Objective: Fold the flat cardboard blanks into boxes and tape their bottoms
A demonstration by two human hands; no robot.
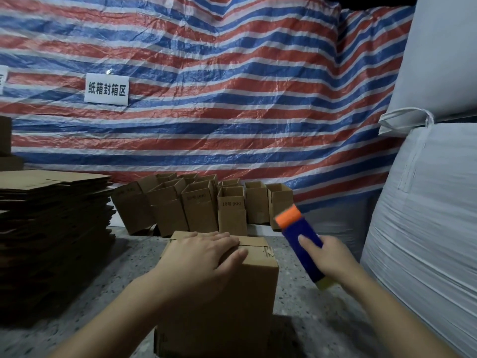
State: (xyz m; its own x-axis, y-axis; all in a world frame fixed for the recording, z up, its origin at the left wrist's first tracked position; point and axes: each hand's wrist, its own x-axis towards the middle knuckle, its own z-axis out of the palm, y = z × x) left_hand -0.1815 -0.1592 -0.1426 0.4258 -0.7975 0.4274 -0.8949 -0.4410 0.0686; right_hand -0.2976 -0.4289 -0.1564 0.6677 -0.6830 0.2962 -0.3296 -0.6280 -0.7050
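Head view: left hand [206, 250] rests flat with straight fingers on the top of one upright cardboard box [227, 293], near its far edge. Right hand [329, 257], apart to the right, grips one blue tape dispenser [300, 244] in open space. Beyond both hands stand roughly ten folded boxes [206, 202]; one stack of flat blanks [51, 218] lies left.

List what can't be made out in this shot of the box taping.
Head view only:
- Box top seam: the left hand lies flat over it, so the tape's extent is unclear.
- Dispenser: motion-blurred, and the right hand hides its middle; no roll visible.
- Flat blanks: cut by the left edge, too dark to count.
- Finished boxes: bottoms face down, tape unseen.
- Second sign: cut by the left edge.
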